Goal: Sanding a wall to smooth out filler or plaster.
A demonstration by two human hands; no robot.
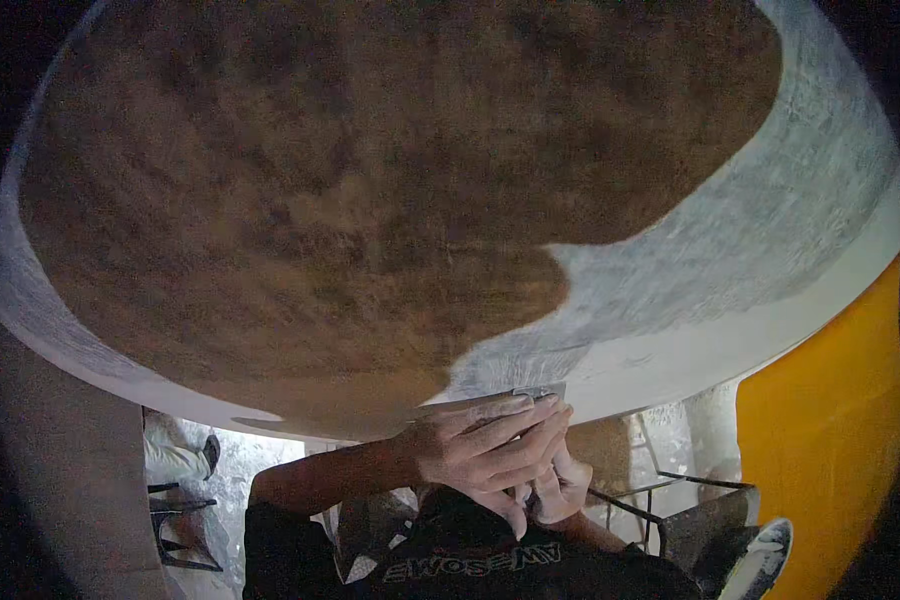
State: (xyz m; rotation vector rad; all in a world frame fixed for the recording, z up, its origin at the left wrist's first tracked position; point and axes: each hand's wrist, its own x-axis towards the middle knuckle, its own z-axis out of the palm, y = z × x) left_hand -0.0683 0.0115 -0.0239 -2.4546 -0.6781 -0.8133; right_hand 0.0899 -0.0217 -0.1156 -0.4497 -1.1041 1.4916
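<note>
My left hand (pixel 487 446) reaches in from the left, its fingers laid along a flat scraper or putty knife (pixel 551 391). Behind and below it, my right hand (pixel 562 484) closes around the same tool, its grip partly hidden by the left fingers. The blade is against the near edge of a broad surface, where white putty (pixel 517 367) shows fine streaks. Much of that surface is bare brown (pixel 330 210); whether it is wall or ceiling, I cannot tell. White smears cover my fingers.
An orange wall (pixel 817 405) borders the surface on the right, a brownish-grey wall (pixel 67 450) on the left. Beneath are a black metal frame (pixel 649 510), a smeared pale container (pixel 757 559), dark furniture legs (pixel 184 544) and another person's leg (pixel 172 454).
</note>
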